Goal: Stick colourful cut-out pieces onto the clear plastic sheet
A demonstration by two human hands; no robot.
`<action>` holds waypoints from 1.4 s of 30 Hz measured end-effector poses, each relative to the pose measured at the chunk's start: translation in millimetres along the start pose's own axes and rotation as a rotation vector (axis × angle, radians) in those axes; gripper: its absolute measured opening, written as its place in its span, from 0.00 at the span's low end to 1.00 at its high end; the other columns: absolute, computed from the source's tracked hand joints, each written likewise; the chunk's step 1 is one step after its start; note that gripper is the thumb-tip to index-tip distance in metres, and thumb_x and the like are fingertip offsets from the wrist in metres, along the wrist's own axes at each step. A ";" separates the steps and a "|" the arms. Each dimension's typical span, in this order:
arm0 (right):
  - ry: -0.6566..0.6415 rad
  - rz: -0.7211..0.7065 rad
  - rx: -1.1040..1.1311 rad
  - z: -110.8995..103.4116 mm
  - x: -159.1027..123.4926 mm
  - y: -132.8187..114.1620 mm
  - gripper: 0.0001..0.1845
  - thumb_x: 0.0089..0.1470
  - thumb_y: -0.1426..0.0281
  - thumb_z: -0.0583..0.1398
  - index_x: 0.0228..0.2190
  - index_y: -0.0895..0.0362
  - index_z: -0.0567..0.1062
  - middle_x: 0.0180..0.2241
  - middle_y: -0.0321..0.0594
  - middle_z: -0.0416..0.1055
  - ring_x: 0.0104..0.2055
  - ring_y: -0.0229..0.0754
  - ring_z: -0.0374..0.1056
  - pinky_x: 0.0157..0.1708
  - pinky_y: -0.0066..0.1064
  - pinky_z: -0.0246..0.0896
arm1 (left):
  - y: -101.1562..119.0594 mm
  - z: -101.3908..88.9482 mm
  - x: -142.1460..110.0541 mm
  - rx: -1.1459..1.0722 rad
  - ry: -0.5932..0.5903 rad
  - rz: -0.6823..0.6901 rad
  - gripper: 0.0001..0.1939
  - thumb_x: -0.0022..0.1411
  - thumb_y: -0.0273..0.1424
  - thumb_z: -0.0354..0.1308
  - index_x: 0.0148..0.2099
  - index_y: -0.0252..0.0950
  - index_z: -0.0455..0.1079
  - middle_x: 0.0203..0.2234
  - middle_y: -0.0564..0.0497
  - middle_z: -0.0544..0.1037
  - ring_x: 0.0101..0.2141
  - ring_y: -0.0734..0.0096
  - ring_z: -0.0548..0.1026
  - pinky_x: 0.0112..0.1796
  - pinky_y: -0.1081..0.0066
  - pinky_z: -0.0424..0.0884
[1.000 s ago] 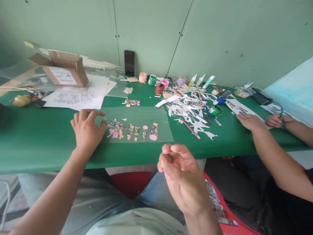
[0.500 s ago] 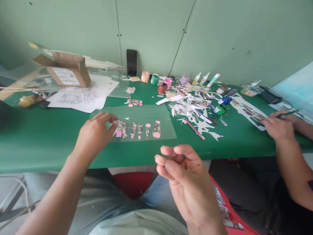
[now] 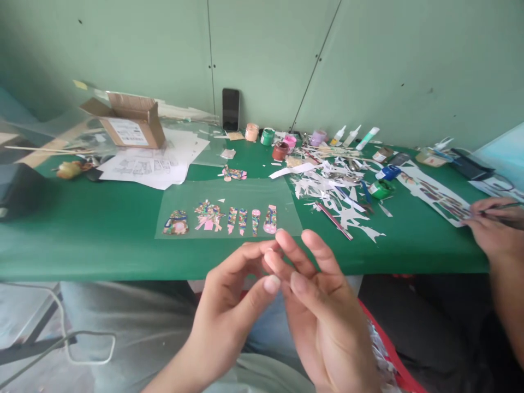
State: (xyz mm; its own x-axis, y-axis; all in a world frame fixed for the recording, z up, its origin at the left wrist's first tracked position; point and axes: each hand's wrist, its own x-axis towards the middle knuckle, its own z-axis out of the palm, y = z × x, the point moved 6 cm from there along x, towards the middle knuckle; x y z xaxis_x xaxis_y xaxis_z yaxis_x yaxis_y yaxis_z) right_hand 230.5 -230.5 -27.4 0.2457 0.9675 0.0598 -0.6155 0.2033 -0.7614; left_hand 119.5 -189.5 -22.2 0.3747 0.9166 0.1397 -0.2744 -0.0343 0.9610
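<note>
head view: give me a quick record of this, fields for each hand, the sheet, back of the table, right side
left hand: left hand, fingers bent, close to the right's fingertips; anything pinched is too small to tell
right hand: right hand, palm turned partly up, fingers curled
sheet: translucent rectangular sheet bearing small multicoloured patterned pieces with pink parts
table back: open brown cardboard box at left; upright black phone near the middle
right side: heaped white paper scraps; beyond them, another person's hand at a long white sheet
</note>
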 end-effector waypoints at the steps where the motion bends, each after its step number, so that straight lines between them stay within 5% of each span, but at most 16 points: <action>1: 0.001 -0.006 0.005 0.0 -1.5 0.9 0.20 0.55 0.70 0.66 0.47 0.39 0.76 0.51 0.30 0.76 0.49 0.40 0.75 0.55 0.38 0.70 | -0.5 1.3 -0.5 -0.024 0.037 0.001 0.12 0.59 0.39 0.64 0.47 0.48 0.78 0.41 0.51 0.82 0.42 0.66 0.78 0.45 0.69 0.76; 7: -0.035 -0.023 0.050 5.1 -7.0 2.2 0.19 0.55 0.72 0.66 0.46 0.39 0.77 0.48 0.29 0.78 0.47 0.38 0.76 0.52 0.29 0.71 | 8.6 8.1 -3.3 -0.058 0.098 0.043 0.04 0.60 0.34 0.64 0.37 0.43 0.79 0.32 0.55 0.81 0.36 0.76 0.78 0.40 0.80 0.74; 18: -0.042 -0.143 0.049 14.2 -2.5 -7.5 0.15 0.54 0.73 0.66 0.42 0.42 0.79 0.43 0.26 0.79 0.43 0.34 0.77 0.46 0.20 0.73 | 14.1 7.3 -4.2 0.027 0.096 0.051 0.03 0.61 0.33 0.63 0.38 0.46 0.79 0.33 0.57 0.82 0.35 0.78 0.79 0.38 0.82 0.74; 25: -0.008 -0.389 -0.329 9.9 -12.6 -16.6 0.18 0.57 0.76 0.63 0.45 0.43 0.77 0.47 0.31 0.78 0.48 0.38 0.75 0.47 0.26 0.74 | 26.7 -5.0 -2.0 0.279 0.189 0.155 0.02 0.56 0.30 0.66 0.34 0.42 0.79 0.32 0.54 0.83 0.36 0.71 0.81 0.38 0.76 0.76; 34: 0.090 -0.622 -0.766 11.8 -23.9 -25.6 0.25 0.52 0.85 0.62 0.47 0.48 0.75 0.48 0.33 0.78 0.43 0.38 0.78 0.40 0.24 0.77 | 47.9 -5.4 4.8 0.671 0.088 0.342 0.05 0.56 0.27 0.63 0.32 0.42 0.79 0.29 0.54 0.83 0.30 0.69 0.79 0.38 0.66 0.73; 42: 0.073 -0.688 -1.039 7.7 -20.9 -18.2 0.26 0.52 0.84 0.62 0.49 0.49 0.75 0.48 0.36 0.78 0.45 0.43 0.77 0.39 0.29 0.78 | 43.5 -6.3 9.4 0.814 0.125 0.377 0.08 0.53 0.24 0.60 0.30 0.42 0.78 0.27 0.58 0.83 0.27 0.72 0.78 0.38 0.65 0.69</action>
State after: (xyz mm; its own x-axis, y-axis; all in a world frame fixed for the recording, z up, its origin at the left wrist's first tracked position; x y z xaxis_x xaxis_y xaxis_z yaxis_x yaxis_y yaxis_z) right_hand 230.8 -253.2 -9.8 0.3434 0.6902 0.6369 0.5317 0.4161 -0.7377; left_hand 105.5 -179.9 19.5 0.2751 0.8225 0.4978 0.3692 -0.5684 0.7352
